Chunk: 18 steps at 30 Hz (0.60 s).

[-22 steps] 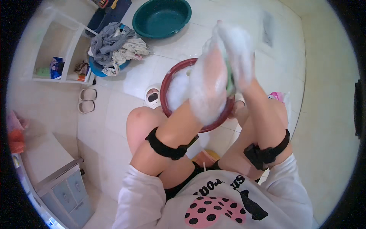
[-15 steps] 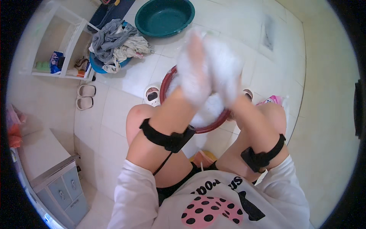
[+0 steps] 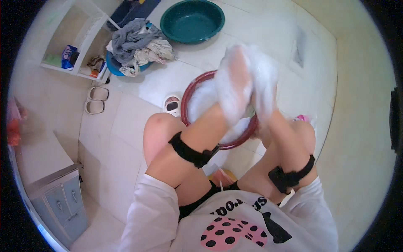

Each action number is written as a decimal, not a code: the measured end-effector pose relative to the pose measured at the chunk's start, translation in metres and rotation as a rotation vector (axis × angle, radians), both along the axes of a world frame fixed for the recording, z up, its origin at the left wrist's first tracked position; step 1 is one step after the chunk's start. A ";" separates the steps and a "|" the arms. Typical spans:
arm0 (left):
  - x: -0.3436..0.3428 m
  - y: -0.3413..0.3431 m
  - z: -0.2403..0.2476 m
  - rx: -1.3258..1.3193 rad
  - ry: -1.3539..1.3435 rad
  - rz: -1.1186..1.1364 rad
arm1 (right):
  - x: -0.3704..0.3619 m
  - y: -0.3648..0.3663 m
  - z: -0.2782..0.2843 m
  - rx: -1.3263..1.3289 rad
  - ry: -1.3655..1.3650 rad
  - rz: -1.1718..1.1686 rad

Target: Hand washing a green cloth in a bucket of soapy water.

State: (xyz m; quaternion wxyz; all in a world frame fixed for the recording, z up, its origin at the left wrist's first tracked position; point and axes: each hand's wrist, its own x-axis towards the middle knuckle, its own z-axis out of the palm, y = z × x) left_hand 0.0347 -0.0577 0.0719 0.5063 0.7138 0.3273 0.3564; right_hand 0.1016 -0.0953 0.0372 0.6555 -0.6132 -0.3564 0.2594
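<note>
Thick white foam (image 3: 268, 69) coats the close-set left hand (image 3: 238, 77) and right hand (image 3: 263, 80); I can't tell how open the fingers are or what they grip. Nearer the person than the fingertips sits a round, dark-red, foam-filled basin (image 3: 204, 77); beyond them, leftward, a round, dark-green basin (image 3: 193, 23).

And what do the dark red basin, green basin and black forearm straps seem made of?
Dark red basin: probably plastic, smooth, with a slight sheen along its rim. Green basin: likely plastic too, one even colour with soft highlights. Black forearm straps: perhaps fabric, since they look matt and curve snugly; the exact fibre can't be told.
</note>
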 end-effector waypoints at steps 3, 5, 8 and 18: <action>0.002 0.003 0.007 -0.603 -0.276 -0.023 | 0.011 0.004 0.022 -0.719 -0.627 0.095; 0.009 -0.004 -0.020 -0.175 0.091 -0.073 | 0.036 0.000 0.004 -0.250 -1.120 -0.018; 0.011 0.003 0.011 -0.169 0.308 -0.134 | 0.032 0.000 0.017 -0.119 0.190 -0.132; 0.012 0.010 -0.007 -0.222 -0.332 -0.213 | 0.061 0.015 -0.002 0.195 -0.549 -0.188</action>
